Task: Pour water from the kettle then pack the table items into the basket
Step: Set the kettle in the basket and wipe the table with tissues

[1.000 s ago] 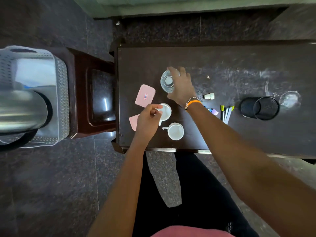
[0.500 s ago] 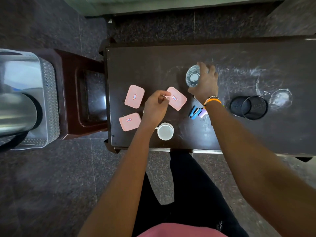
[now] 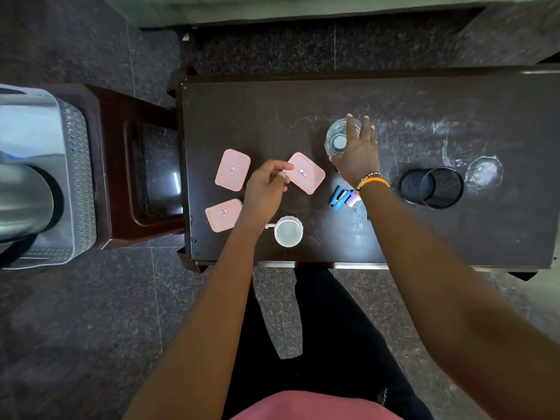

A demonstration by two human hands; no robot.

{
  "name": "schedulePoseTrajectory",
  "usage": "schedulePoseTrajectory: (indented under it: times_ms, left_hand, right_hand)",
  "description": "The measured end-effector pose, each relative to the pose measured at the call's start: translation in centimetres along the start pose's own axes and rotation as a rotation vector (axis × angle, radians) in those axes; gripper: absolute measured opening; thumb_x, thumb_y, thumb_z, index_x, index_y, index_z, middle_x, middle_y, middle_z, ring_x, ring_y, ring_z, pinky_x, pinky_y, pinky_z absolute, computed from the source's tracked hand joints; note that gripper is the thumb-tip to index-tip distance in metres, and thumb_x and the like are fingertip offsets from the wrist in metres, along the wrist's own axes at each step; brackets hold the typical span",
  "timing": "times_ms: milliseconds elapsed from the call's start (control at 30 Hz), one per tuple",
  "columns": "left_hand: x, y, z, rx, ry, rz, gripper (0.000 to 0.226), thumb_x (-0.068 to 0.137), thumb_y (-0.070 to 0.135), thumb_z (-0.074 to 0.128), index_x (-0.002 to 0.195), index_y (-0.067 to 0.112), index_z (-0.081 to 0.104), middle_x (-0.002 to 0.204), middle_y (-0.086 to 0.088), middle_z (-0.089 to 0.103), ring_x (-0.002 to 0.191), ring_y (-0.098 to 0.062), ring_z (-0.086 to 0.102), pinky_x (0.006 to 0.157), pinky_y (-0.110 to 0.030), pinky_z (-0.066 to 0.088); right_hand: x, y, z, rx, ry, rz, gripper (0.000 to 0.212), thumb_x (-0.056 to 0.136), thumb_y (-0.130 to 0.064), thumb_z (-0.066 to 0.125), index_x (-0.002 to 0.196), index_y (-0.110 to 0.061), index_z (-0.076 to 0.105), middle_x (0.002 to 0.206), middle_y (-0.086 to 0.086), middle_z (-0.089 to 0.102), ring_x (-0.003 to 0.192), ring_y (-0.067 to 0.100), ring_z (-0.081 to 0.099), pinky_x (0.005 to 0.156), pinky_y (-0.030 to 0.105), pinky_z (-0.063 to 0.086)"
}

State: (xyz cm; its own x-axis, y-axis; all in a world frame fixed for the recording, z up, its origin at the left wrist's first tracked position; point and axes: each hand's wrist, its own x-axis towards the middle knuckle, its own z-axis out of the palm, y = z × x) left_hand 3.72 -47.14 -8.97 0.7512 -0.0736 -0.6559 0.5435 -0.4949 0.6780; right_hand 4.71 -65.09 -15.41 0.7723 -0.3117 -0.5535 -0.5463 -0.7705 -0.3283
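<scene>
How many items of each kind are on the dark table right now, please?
Pink lidded boxes: 3
White cup: 1
Glass: 1
Black mesh holder: 1
Blue stapler: 1
Purple item: 1
Total: 8

I see a dark speckled stone floor (image 3: pixel 75 313) with pale grout lines filling the lower frame. A scuffed dark wooden surface (image 3: pixel 454 237) spans centre-right. A glossy reddish-brown stool (image 3: pixel 136 183) sits at centre-left. A pale wall base (image 3: pixel 272 10) crosses the top.
</scene>
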Motion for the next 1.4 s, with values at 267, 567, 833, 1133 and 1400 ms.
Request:
schedulePoseTrajectory:
  times_ms: [267,567,833,1133,1400]
  left_hand:
    - [-1.6,-2.8,-5.9,-0.263,0.138,-0.012,0.023,0.091,0.002,0.046,0.104,0.012,0.063,0.078,0.005,0.055,0.066,-0.006,0.052,0.071,-0.018,0.044]
    - [-4.4,-10.3,-20.7,-0.641,0.501,-0.172,0.020,0.092,0.010,0.048,0.098,0.024,0.060,0.078,0.007,0.056,0.066,-0.005,0.051,0.068,-0.017,0.047]
    - [-3.7,-16.2,-31.5,-0.681,0.466,-0.256,0.017,0.092,0.008,0.047,0.095,0.021,0.057,0.075,0.006,0.053,0.063,-0.005,0.048,0.065,-0.017,0.043]
    - [-2.8,-19.7,-36.6,-0.618,0.374,-0.261,0.019,0.091,0.006,0.046,0.098,0.020,0.058,0.076,0.006,0.052,0.064,-0.005,0.048,0.064,-0.011,0.043]
    - [-3.5,-19.2,-37.5,-0.642,0.346,-0.245,0.021,0.093,0.009,0.046,0.095,0.025,0.060,0.081,0.006,0.055,0.071,-0.007,0.052,0.077,-0.019,0.046]
  right_hand:
    - [-5.4,-7.8,2.4,0.096,-0.031,-0.295,0.040,0.088,-0.013,0.056,0.128,-0.006,0.054,0.133,0.017,0.055,0.125,0.030,0.049,0.104,0.030,0.033]
    - [-12.0,-26.3,10.0,0.110,-0.206,-0.721,0.044,0.086,0.007,0.039,0.126,-0.002,0.053,0.128,0.016,0.054,0.116,0.031,0.055,0.102,0.036,0.041]
    - [-11.2,-41.1,17.2,-0.261,-0.158,-0.935,0.052,0.085,0.000,0.040,0.137,-0.006,0.039,0.143,0.012,0.043,0.133,0.025,0.040,0.117,0.035,0.017]
    - [-6.8,-47.4,22.9,-0.964,-0.110,-0.756,0.048,0.095,-0.040,0.037,0.129,-0.011,0.054,0.158,0.018,0.009,0.145,0.036,0.012,0.115,0.062,-0.005]
    - [-7.9,-48.5,20.4,-0.547,0.061,-0.769,0.039,0.083,-0.001,0.042,0.117,-0.008,0.060,0.127,0.011,0.056,0.110,0.035,0.058,0.114,0.065,-0.002]
